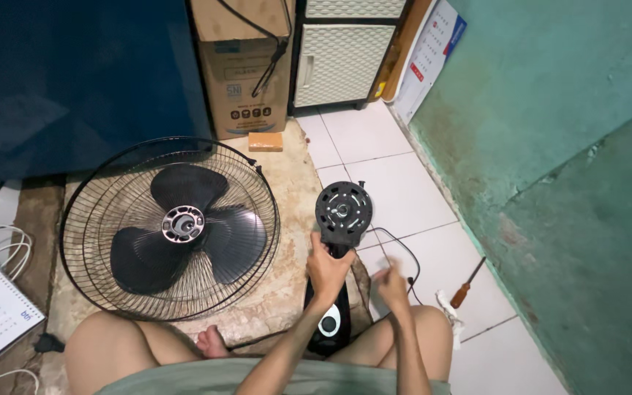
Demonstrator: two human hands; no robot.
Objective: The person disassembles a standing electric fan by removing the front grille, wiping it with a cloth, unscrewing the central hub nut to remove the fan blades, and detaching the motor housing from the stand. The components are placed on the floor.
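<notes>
Left hand (327,269) clamped round neck of black round plastic fan motor housing (343,211), upright on floor between knees | right hand (391,284) loose, fingers half-curled, holding nothing, blurred | keep neck steady; orange-handled screwdriver (467,285) lies near on white tiles.

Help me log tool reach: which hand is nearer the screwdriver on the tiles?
Right. The right hand hovers just left of the screwdriver; the left hand grips the fan motor, farther away.
</notes>
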